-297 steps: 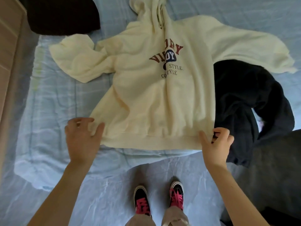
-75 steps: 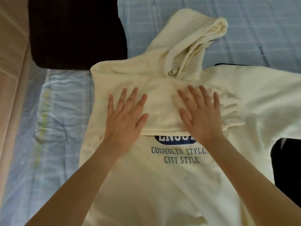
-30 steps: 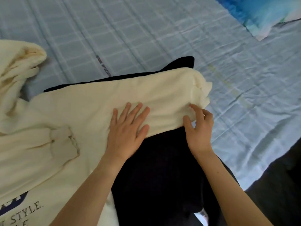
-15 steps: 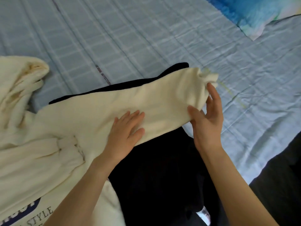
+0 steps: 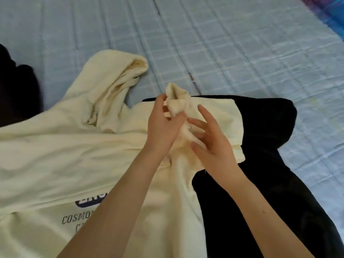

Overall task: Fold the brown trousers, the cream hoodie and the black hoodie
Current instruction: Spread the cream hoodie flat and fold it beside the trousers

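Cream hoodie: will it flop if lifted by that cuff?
Probably floppy: the cuff pinched by the left hand bunches and sags. Likely grippy, not slippery, given its fleecy look. It may drag over the black hoodie beneath.

A bed (image 5: 242, 43) with a pale blue checked sheet fills the view. A cream hoodie (image 5: 65, 155) lies on it from 9 to 6 o'clock, overlapping a black hoodie (image 5: 260, 183) at 4 o'clock. Dark cloth (image 5: 16, 94) lies at 9 o'clock, a blue pillow (image 5: 333, 17) at 2 o'clock

cream hoodie (image 5: 55, 155) w/ navy print, black hoodie (image 5: 260, 183), pale blue checked sheet (image 5: 223, 43)
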A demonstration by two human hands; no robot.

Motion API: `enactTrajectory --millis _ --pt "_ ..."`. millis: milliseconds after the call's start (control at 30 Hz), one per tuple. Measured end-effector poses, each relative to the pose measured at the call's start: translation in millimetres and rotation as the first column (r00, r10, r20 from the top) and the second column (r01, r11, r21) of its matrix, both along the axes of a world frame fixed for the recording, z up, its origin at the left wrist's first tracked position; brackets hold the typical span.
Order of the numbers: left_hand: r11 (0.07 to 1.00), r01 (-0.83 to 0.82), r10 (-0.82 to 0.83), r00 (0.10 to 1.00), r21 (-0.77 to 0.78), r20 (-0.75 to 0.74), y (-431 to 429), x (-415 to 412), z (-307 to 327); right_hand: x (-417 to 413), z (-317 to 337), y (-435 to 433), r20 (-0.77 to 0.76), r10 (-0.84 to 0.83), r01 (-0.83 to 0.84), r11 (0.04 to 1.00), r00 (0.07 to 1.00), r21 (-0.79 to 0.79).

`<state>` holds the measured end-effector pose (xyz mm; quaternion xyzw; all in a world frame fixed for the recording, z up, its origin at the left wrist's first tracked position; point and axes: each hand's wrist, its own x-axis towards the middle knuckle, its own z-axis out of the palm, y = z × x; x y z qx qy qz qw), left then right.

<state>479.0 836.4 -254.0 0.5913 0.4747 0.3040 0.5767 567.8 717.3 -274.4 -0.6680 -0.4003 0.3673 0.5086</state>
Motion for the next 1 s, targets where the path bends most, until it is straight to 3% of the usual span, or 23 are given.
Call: enactTrajectory --millis 33,100,167,233,333,533,667,733,867,933,1000 --pt "1.0 -0.014 0.014 1.0 0.003 0.01 3 -11 -5 -7 -3 1 0.056 -0.018 0.019 1.0 0.998 -0.015" --pt "0.995 -0.038 0.047 0.995 -0.097 0.09 6 -33 -15 -15 -8 2 0.345 -0.072 0.086 0.996 0.936 -0.025" --pt "0.975 -0.067 0.106 0.978 -0.212 0.18 7 -54 -23 -19 -7 3 0.697 -0.049 0.096 0.995 0.715 -0.029" --pt "0.95 -0.097 0.175 0.953 -0.297 0.247 9 -76 -28 -24 -5 7 0.847 0.059 0.112 0.984 0.529 -0.138" --pt "0.922 -0.143 0.261 0.915 -0.359 0.308 13 -114 -30 -41 -4 21 0.83 0.274 0.127 0.917 0.486 -0.377" --pt "0.904 -0.292 0.395 0.851 -0.314 0.347 31 -247 -33 -115 -18 48 0.791 0.396 -0.013 0.897 0.467 -0.442" --pt "0.771 -0.577 0.623 0.771 -0.269 0.132 42 -342 -54 -160 -46 66 0.755 0.546 -0.122 0.831 0.364 -0.542" --pt "0.732 -0.633 0.665 0.745 -0.253 0.06 44 -370 -68 -175 -60 68 0.736 0.601 -0.193 0.798 0.311 -0.57" --pt "0.804 -0.537 0.553 0.833 -0.254 -0.008 46 -381 -86 -185 -72 67 0.732 0.606 -0.226 0.795 0.31 -0.562" --pt "0.835 -0.532 0.52 0.846 -0.137 -0.115 45 -379 -87 -184 -72 67 0.715 0.633 -0.23 0.774 0.297 -0.59" --pt "0.808 -0.589 0.585 0.794 0.029 -0.166 46 -380 -81 -185 -67 69 0.724 0.613 -0.242 0.79 0.315 -0.564"
